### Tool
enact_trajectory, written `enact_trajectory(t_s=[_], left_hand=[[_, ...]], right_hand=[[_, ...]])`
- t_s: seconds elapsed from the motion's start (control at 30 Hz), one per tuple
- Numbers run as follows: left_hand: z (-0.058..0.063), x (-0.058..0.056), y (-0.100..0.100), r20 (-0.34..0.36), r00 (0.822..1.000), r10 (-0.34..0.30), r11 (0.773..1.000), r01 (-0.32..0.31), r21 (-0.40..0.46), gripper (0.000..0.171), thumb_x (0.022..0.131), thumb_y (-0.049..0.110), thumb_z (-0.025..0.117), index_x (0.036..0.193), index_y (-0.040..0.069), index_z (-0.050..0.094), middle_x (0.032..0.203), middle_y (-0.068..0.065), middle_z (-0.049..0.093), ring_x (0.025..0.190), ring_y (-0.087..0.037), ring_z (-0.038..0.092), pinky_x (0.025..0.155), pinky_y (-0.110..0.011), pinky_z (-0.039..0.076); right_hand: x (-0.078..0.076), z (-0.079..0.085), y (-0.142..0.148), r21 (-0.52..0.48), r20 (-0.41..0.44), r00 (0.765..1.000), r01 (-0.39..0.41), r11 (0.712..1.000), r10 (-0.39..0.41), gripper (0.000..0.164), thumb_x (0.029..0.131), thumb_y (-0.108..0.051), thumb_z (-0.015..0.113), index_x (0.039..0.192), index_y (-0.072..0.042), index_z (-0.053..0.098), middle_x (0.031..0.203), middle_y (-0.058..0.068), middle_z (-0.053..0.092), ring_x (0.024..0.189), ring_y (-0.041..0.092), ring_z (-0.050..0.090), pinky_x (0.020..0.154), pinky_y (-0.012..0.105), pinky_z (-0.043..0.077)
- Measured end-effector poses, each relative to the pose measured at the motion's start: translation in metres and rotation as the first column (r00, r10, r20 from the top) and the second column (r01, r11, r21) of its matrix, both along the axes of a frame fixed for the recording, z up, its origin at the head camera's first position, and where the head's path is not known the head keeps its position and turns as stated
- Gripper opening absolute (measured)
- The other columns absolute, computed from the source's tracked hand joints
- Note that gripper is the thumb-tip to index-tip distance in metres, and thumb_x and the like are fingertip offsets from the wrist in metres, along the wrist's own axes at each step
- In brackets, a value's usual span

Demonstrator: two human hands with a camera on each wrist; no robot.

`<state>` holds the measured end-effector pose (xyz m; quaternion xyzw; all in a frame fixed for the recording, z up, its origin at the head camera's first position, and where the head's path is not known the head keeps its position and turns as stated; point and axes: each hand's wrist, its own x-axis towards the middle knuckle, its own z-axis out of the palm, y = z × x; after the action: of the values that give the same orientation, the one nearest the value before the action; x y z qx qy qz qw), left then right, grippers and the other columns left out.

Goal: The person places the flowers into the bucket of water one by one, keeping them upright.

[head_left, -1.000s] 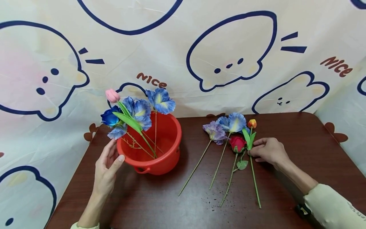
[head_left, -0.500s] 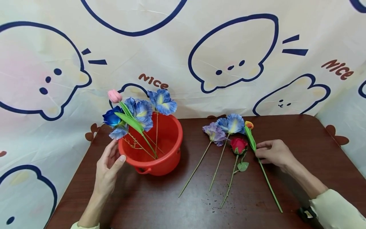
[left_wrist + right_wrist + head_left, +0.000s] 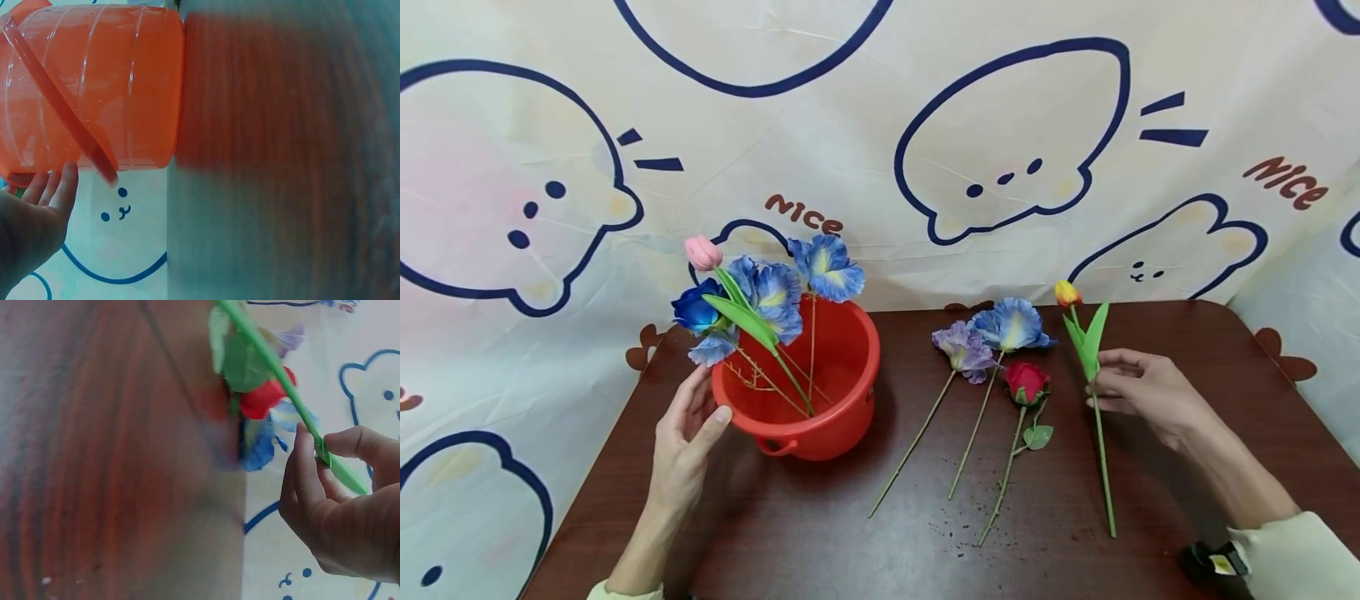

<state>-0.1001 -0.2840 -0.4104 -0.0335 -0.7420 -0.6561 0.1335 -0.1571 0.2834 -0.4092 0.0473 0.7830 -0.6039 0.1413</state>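
Note:
My right hand (image 3: 1153, 396) pinches the stem of an orange-yellow tulip (image 3: 1067, 293) between thumb and fingers, just below its green leaves. In the right wrist view the green stem (image 3: 269, 359) slants through the fingertips. My left hand (image 3: 681, 450) rests against the left side of a red bucket (image 3: 820, 437), its fingers fairly straight and the thumb near the rim; the left wrist view shows the fingers touching the bucket's wall (image 3: 112, 81). Leaning in the bucket are a pink tulip (image 3: 703, 253), a blue rose (image 3: 696, 307) and blue irises (image 3: 827, 268).
On the brown table (image 3: 820, 533) lie a purple flower (image 3: 964, 350), a blue iris (image 3: 1011, 325) and a red rose (image 3: 1027, 383), stems toward the front. Dark crumbs are scattered near the rose stem. A printed cloth (image 3: 865, 150) hangs behind the table.
My right hand has drawn the orange-yellow tulip to the right, away from the red rose, and its bloom now stands higher. The left hand stays at the bucket.

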Motion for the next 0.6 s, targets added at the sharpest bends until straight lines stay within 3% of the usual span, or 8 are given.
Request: enact_trajectory(t_s=[0.13,0.27,0.6], left_hand=[[0.000,0.000,0.000,-0.004,1.000,-0.005,1.000,0.005,0.002,0.063,0.105,0.001,0.057,0.165,0.013,0.041,0.160,-0.003,0.056,0.134,-0.005,0.062,0.099,-0.015,0.057],[-0.001,0.000,0.000,-0.011,1.000,-0.010,1.000,0.010,0.004,0.063,0.105,0.001,0.057,0.165,0.012,0.041,0.159,-0.002,0.057,0.133,-0.004,0.063,0.098,-0.015,0.057],[-0.001,0.000,0.000,-0.007,1.000,-0.002,1.000,0.002,0.000,0.063,0.105,0.001,0.057,0.165,0.012,0.041,0.151,0.008,0.061,0.131,-0.002,0.065,0.096,-0.015,0.058]], right_hand=[[0.002,0.007,0.004,-0.115,-0.030,1.000,-0.012,0.993,0.008,0.044,0.108,-0.009,0.063,0.143,0.009,0.046,0.106,-0.010,0.080,0.095,0.010,0.078,0.085,0.032,0.067],[0.004,0.015,0.003,-0.213,-0.067,0.998,-0.010,0.977,-0.004,0.037,0.106,-0.008,0.067,0.137,0.004,0.051,0.108,-0.007,0.082,0.096,0.010,0.078,0.084,0.032,0.067],[0.005,0.035,-0.021,-0.321,-0.217,0.976,-0.077,0.944,0.006,0.030,0.103,-0.002,0.069,0.132,-0.004,0.059,0.113,0.000,0.082,0.096,0.013,0.080,0.083,0.033,0.067]])
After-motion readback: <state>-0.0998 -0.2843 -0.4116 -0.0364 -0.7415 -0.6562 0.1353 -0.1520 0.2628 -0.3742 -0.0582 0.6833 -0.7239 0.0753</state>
